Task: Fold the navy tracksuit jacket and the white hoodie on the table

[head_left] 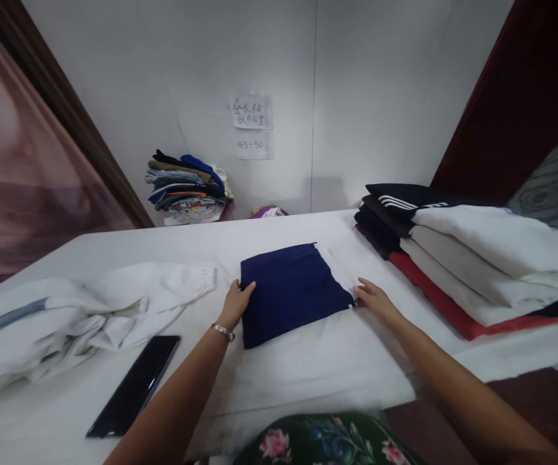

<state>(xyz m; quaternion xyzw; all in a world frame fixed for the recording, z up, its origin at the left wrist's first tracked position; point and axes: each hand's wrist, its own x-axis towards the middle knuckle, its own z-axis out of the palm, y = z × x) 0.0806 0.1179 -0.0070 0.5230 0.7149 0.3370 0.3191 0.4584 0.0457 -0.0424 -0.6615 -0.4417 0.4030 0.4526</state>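
A folded navy garment (291,290) with a white strip along its right edge lies on the white table (337,368) in front of me. My left hand (236,303) grips its left edge, thumb on top of the cloth; a bracelet circles that wrist. My right hand (374,298) touches the garment's right edge at the near corner, fingers closed on the white strip.
A crumpled white garment (90,316) lies at the left, a black phone (136,384) near it. A stack of folded clothes (473,258), white, red and black, fills the right. Another pile of clothes (186,187) sits by the back wall under paper notes (253,126).
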